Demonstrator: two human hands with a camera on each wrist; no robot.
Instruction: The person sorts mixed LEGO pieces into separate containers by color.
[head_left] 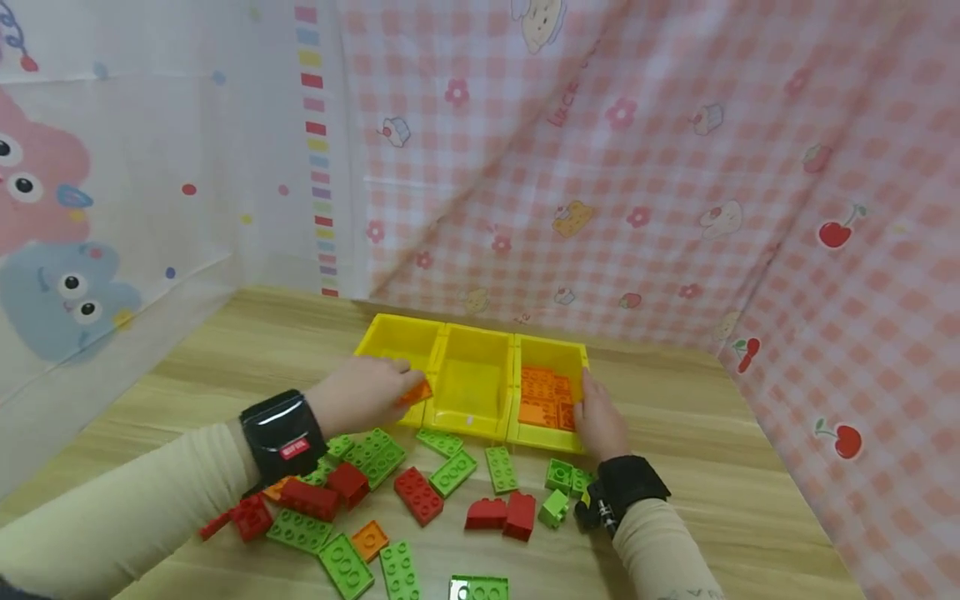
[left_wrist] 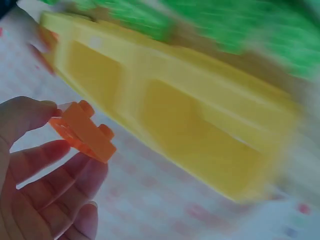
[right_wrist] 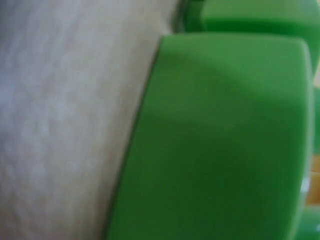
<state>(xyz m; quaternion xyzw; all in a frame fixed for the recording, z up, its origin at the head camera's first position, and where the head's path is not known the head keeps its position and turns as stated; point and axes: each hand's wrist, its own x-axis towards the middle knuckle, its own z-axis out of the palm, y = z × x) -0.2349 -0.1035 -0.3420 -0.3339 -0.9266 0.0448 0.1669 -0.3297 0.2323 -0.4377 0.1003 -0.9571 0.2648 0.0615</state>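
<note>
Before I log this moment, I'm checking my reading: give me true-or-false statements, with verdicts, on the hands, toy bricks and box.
1. Red bricks and green bricks lie outside the yellow three-compartment box. True.
2. The left hand grips a red brick. False: it grips an orange brick.
3. Orange bricks lie in the box's right compartment. True.
4. The right hand is at the box's left end. False: it is at the right end.
5. A square orange brick lies on the wooden table. True.

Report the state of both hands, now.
Left hand: closed, pinching an orange studded plastic brick between thumb and fingers.
Right hand: at the right end of the yellow plastic three-compartment bin; whether it grips cannot be told.
</note>
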